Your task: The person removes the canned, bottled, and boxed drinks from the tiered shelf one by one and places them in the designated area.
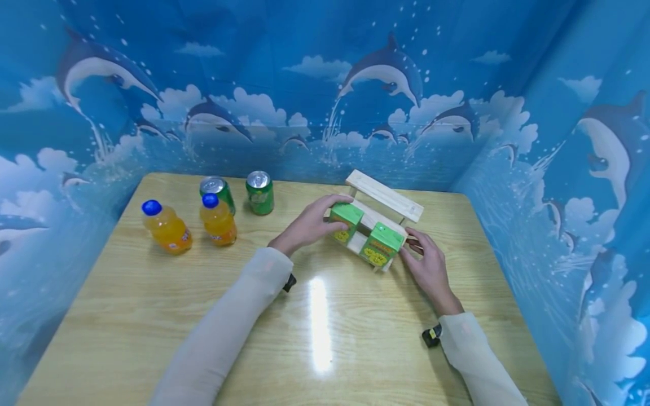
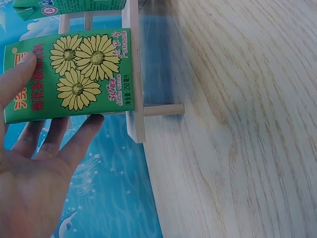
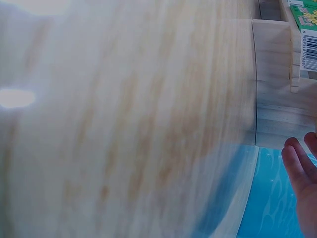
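Observation:
A small wooden rack [image 1: 383, 194] with a raised back plank stands toward the back of the table, turned at an angle. Two green drink cartons with yellow flowers sit on it: the left carton [image 1: 347, 214] and the right carton [image 1: 384, 239]. My left hand [image 1: 316, 221] grips the left carton [image 2: 94, 74], thumb across its printed front and fingers along its side. At the rack's right end is my right hand [image 1: 428, 265], fingertips by the wooden side panel [image 3: 282, 109]. Its thumb is hidden in the right wrist view.
Two orange drink bottles with blue caps, a left bottle [image 1: 170, 231] and a right bottle [image 1: 219, 221], stand at the table's left. Behind them are two green cans, one can [image 1: 260, 194] and a partly hidden can [image 1: 225, 194]. A dolphin-print curtain [image 1: 304, 146] encloses the table.

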The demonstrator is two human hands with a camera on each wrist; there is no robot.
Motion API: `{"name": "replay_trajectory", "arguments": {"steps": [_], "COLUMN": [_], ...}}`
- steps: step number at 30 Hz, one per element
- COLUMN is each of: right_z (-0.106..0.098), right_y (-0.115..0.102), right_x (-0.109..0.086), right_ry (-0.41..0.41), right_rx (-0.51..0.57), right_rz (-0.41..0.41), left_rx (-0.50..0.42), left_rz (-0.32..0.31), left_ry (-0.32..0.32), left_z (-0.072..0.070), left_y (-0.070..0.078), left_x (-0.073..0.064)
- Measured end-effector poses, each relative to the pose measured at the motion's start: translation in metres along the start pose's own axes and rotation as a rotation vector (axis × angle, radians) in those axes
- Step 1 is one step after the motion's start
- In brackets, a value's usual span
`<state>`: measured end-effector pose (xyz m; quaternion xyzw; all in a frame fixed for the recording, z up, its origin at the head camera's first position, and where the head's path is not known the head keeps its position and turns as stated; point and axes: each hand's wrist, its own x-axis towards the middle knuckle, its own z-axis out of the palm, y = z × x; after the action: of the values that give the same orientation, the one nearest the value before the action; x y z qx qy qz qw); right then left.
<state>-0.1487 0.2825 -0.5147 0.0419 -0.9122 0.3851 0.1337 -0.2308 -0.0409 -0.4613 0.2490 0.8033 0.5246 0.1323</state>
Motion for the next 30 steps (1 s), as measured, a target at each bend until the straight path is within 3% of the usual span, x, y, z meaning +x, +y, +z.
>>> {"name": "replay_trajectory", "arguments": {"steps": [21,30], "right_z": [0.000,0.000], "right_y": [-0.004,-0.003], "right_x": [0.000,0.000], "right_ry": [-0.009,-0.004], "right_rx": [-0.002,-0.005], "right_rz": [0.027,0.018], "left_rx": [0.048,0.048], "left_rz": [0.012,-0.029], "left_ry": [0.048,0.099], "left_z": [-0.007,-0.015], "left_y": [-0.004,-0.007], "left_x": [-0.008,-0.018]}}
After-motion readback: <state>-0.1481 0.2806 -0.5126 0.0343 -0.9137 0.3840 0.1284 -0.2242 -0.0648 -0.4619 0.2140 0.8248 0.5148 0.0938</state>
